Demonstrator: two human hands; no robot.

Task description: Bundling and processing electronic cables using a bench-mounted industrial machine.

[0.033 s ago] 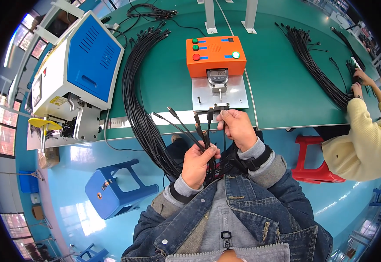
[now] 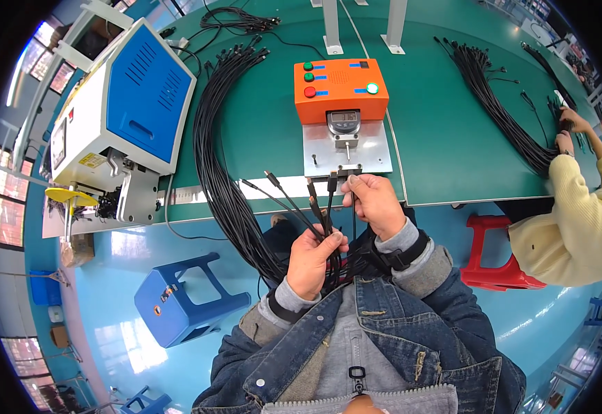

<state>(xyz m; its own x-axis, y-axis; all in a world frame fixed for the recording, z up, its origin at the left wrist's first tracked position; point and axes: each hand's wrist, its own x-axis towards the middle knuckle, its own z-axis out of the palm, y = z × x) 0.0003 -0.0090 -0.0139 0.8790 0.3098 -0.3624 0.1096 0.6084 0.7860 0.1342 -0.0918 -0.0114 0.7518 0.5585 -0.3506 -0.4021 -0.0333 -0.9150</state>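
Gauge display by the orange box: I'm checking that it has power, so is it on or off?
On: the gauge display shows dark digits against a grey background.

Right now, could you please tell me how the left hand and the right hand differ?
The left hand grips several black cables, while the right hand appears to pinch just one cable. The right hand is by the front edge of the metal plate; the left hand is farther from it. Both wear a dark wristband.
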